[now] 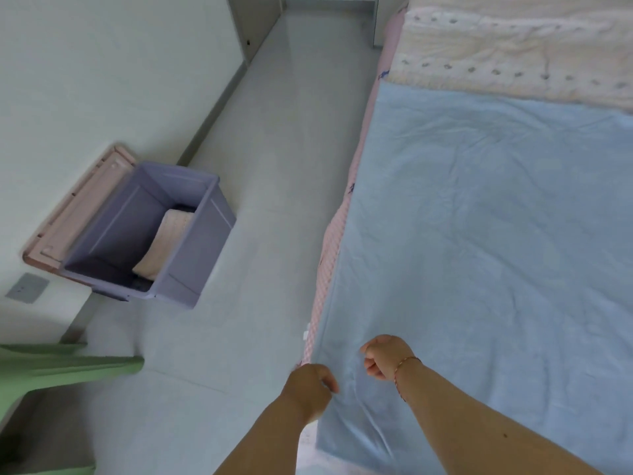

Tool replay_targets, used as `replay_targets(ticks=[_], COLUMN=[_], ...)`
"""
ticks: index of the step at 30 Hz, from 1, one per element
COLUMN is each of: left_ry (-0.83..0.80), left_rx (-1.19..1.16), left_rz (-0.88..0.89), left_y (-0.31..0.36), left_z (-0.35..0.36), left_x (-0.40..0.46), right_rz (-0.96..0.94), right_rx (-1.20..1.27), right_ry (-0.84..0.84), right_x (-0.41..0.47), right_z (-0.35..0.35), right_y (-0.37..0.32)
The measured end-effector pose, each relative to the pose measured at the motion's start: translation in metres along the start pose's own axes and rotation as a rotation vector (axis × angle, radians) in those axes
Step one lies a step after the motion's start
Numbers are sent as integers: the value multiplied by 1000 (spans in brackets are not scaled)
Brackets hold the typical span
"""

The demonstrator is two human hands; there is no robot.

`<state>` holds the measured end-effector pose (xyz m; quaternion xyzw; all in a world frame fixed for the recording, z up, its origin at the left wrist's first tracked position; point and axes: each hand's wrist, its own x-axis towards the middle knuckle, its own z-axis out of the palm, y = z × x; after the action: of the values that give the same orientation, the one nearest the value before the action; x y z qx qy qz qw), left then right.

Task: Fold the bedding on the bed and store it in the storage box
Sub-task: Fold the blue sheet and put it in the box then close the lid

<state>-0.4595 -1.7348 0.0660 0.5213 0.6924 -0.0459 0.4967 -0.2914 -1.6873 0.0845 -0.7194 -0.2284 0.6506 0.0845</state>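
Note:
A light blue blanket [486,255] lies spread flat over the bed. My left hand [310,389] pinches its near left edge at the bedside. My right hand [385,356], with a bracelet at the wrist, grips the same blanket a little further in, fingers curled into the cloth. A purple storage box [205,248] stands open on the floor to the left, with a folded cream-pink cloth [164,245] inside it. A cream quilt with grey dots [513,53] lies across the far part of the bed.
A pink checked sheet [330,248] shows along the bed's left side. The box's pink lid [78,207] leans on the wall behind the box. A green chair [51,371] stands at the lower left. Pale tiled floor [274,200] runs between bed and wall.

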Motion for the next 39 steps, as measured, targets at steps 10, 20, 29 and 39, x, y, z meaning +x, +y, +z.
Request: replay_targets(ticks=[10, 20, 29, 39], left_ry=[-362, -436, -468, -437], left_rx=[46, -30, -311, -470], left_rz=[14, 125, 113, 103], left_y=[25, 3, 2, 52], left_z=[-27, -28, -45, -76], left_x=[8, -4, -31, -37], right_rz=[71, 208, 281, -75], right_rx=[125, 279, 1115, 1669], right_ry=[83, 456, 531, 527], right_x=[-1, -37, -64, -70], right_z=[-5, 32, 81, 20], right_y=[-6, 85, 131, 102])
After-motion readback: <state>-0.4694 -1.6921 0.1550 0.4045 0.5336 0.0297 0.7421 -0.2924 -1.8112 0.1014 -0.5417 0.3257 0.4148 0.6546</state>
